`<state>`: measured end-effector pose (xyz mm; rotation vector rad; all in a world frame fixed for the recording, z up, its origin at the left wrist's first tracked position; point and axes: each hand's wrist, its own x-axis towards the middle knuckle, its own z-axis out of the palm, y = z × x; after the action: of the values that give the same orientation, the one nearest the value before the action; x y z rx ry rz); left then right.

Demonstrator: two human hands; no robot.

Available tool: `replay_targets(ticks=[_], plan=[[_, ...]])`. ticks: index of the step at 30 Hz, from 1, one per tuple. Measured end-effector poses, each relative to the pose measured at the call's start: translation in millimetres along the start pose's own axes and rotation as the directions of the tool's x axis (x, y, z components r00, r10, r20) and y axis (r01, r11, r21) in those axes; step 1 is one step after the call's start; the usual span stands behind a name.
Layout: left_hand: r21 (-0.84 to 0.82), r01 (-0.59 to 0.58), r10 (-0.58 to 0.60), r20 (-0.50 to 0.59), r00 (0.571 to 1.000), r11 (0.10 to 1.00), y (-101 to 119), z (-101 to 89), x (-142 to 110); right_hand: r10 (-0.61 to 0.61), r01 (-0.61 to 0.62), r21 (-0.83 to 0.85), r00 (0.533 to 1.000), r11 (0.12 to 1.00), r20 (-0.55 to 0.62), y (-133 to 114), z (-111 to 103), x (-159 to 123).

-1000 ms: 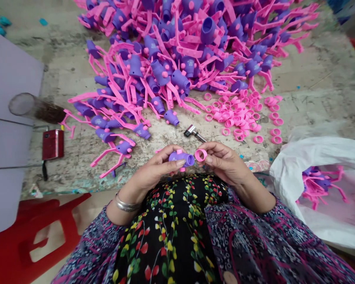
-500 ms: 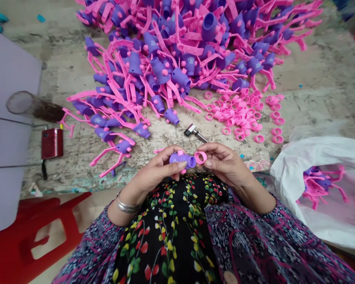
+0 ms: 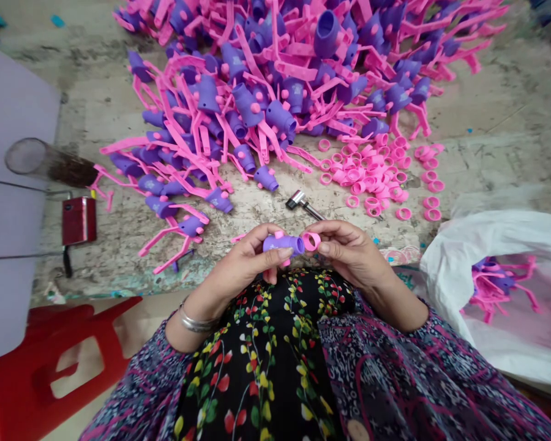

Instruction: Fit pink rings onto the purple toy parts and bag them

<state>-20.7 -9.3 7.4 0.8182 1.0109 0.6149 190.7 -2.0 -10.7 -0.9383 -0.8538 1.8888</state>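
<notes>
Two bare hands work over a stained stone worktop [image 3: 491, 135] in the head view. Left hand [image 3: 243, 260]: grip clamped on a purple moulded plastic tube [image 3: 280, 244] with pink studs. Right hand [image 3: 351, 248]: grip clamped on a pink plastic ring [image 3: 311, 241], just beside the tube's end. Nearest, a short metal tool [image 3: 303, 204]. Beyond lie a heap of pink-and-purple plastic parts [image 3: 257, 104] and loose pink plastic rings [image 3: 371, 177]. To the right, a white plastic bag [image 3: 500, 239] holds more parts.

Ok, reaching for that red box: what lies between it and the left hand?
The head view shows a pink forked part on the worktop between the red box and the left hand.
</notes>
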Motion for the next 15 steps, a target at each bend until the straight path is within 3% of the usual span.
replay_targets(ticks=[15], plan=[[0.11,-0.037,0.045,-0.075,0.996,0.993,1.1,5.4,-1.2,0.017,-0.017,-0.002,1.0,1.0,-0.009,3.1,-0.2,2.6]])
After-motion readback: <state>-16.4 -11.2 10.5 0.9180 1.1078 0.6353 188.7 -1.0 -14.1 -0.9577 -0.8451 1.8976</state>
